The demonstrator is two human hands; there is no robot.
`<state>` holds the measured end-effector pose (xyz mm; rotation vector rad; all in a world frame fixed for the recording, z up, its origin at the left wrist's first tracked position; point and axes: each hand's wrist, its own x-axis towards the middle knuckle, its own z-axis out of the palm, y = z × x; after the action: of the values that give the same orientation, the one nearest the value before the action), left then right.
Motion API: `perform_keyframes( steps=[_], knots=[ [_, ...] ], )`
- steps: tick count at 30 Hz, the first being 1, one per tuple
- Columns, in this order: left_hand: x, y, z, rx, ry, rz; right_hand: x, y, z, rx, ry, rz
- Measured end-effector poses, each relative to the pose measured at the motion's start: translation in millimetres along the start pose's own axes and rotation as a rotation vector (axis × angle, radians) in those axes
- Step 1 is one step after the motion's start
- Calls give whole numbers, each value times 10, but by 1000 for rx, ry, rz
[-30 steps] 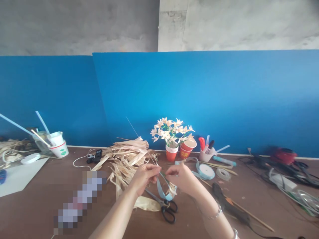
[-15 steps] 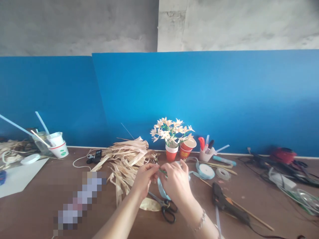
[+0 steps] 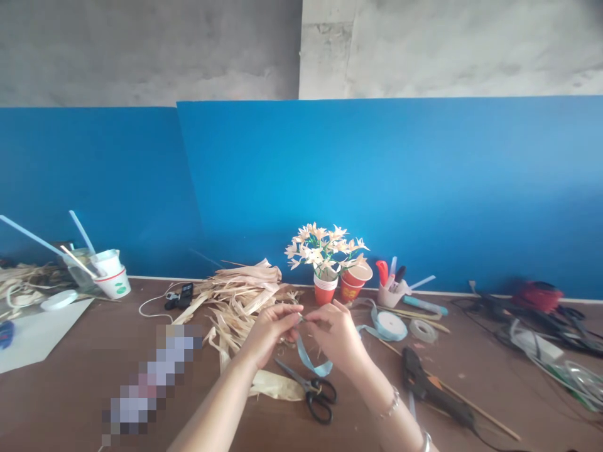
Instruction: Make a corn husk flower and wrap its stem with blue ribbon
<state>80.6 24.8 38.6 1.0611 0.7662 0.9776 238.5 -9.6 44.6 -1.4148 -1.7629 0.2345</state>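
Note:
Over the middle of the table, my left hand (image 3: 272,331) and my right hand (image 3: 333,334) meet fingertip to fingertip. Both are closed in a pinch on a thin green stem (image 3: 302,319), mostly hidden by the fingers. Below them a light blue ribbon end (image 3: 313,364) curls down. Black-handled scissors (image 3: 311,390) lie under the hands, beside a pale dried husk strip (image 3: 277,385). Behind stand cream-coloured flowers with green stems (image 3: 325,248) in stacked red paper cups (image 3: 325,290). A heap of dried husks (image 3: 245,289) lies left of my hands.
Right of the cups are another red cup (image 3: 355,282), a pen cup (image 3: 392,293), a ribbon roll (image 3: 390,326) and clear tape (image 3: 423,331). A glue gun (image 3: 433,389) lies nearer me. Cables (image 3: 504,314) spread at right; a white cup (image 3: 113,282) stands left. A blue panel (image 3: 377,163) closes the back.
My hands have shifted slightly, and my right fingers have drawn closer together in a pinch. More of the blue ribbon and scissors shows below them.

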Motion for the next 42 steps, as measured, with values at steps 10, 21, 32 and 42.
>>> perform_keyframes(
  steps=[10, 21, 32, 42],
  knots=[
    [-22, -29, 81, 169, 56, 120, 7, 13, -28, -28, -18, -25],
    [-21, 22, 39, 194, -2, 75, 9, -8, -24, -16, 28, -37],
    [-24, 42, -116, 432, -53, 223, 17, -60, -51, 194, -94, 194],
    [-52, 105, -109, 435, -160, 331, 22, -8, -121, 771, -427, 492]
  ],
)
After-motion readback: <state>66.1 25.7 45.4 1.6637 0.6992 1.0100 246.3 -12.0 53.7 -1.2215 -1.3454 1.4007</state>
